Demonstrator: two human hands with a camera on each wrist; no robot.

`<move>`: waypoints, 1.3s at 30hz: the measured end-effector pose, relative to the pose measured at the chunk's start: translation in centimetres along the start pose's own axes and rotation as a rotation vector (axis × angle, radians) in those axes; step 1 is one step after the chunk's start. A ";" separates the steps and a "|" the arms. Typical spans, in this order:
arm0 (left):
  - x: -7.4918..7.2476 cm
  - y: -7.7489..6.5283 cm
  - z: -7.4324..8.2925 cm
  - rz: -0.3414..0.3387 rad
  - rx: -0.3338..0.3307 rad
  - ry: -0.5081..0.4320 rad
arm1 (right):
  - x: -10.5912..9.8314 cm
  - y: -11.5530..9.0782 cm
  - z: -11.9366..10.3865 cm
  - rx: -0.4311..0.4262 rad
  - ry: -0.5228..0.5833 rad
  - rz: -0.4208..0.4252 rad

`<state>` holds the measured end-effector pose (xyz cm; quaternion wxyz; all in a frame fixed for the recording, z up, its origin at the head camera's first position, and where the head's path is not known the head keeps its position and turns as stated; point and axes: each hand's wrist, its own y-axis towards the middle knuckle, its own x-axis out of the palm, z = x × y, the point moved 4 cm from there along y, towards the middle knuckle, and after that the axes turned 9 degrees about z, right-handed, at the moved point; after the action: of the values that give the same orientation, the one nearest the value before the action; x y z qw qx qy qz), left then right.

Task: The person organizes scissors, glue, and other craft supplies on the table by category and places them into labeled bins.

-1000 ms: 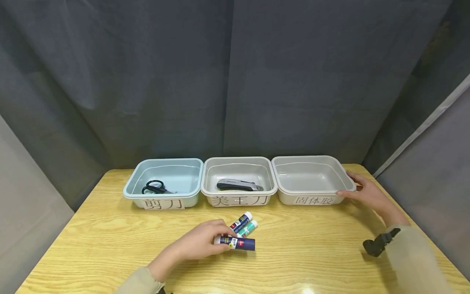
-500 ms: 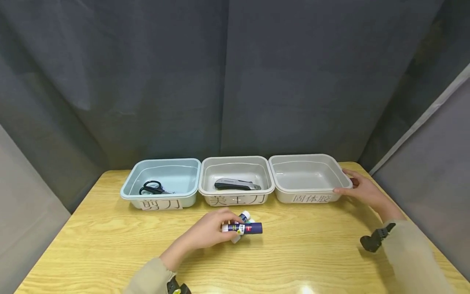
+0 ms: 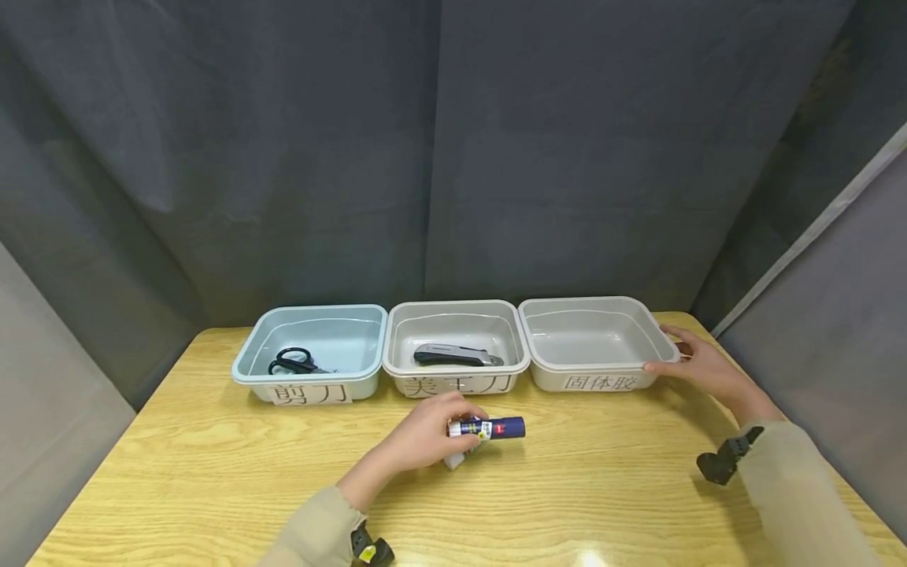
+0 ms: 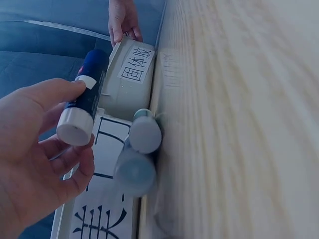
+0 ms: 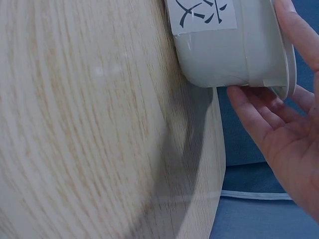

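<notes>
My left hand (image 3: 431,433) pinches a dark blue glue stick (image 3: 507,428) between thumb and fingers, its white end toward the palm. Two more glue sticks lie side by side just below it: a green one (image 4: 145,133) and a blue one (image 4: 134,172), mostly hidden by the hand in the head view. With thumb at the front rim and fingers around the side, my right hand (image 3: 708,376) grips the right corner of a grey-white bin (image 3: 549,380). That bin holds nothing and carries a paper label.
A light blue bin (image 3: 248,376) with black-handled scissors (image 3: 294,361) stands at the left. Between the two outer bins, a grey-white bin (image 3: 399,370) contains a utility knife (image 3: 457,355). The dark curtain (image 3: 432,157) rises behind the wooden table (image 3: 212,472).
My left hand has lifted the blue glue stick off the others and carried it right and slightly toward the bins. The right hand stays at the right bin's corner.
</notes>
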<state>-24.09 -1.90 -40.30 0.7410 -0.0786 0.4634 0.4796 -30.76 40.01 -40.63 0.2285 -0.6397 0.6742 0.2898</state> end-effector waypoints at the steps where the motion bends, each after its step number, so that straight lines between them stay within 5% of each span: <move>1: 0.1 0.2 0.1 0.003 -0.005 0.001 | 0.0 0.0 0.0 0.000 0.002 -0.001; 21: 0.7 3.9 2.2 0.199 0.067 0.176 | 0.0 0.0 -0.4 0.020 0.023 -0.052; 39: 1.0 8.1 3.2 0.217 0.017 0.194 | 0.2 0.1 0.1 0.024 0.023 -0.079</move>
<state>-28.39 4.83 -36.57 0.6372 -0.0679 0.5425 0.5432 -30.87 39.98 -40.85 0.2395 -0.6663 0.6544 0.2654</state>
